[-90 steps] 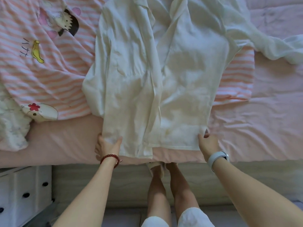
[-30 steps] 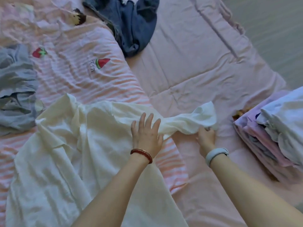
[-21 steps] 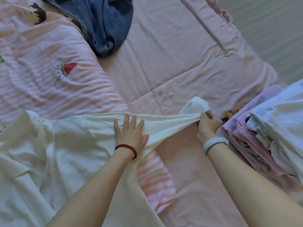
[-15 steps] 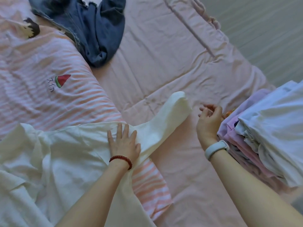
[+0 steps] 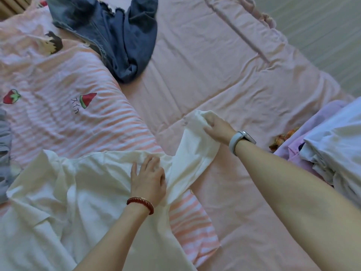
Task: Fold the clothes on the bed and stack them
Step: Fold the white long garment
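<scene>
Head view: one white shirt [image 5: 82, 192]; my left hand [image 5: 148, 178] presses it flat, right hand [image 5: 218, 128] pinches its one sleeve [image 5: 195, 145].

Cream-white cotton shirt [image 5: 82, 192] at seven o'clock; pink-and-white striped quilt with fruit prints [image 5: 58, 114] at ten; dark blue denim garment [image 5: 121, 36] at twelve; plain pink bedsheet [image 5: 214, 65].

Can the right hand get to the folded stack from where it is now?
Probably yes. The right hand holds the white shirt by its sleeve end, and the stack lies just to its right, with only bare sheet between them. It would have to let go of the sleeve first.
</scene>
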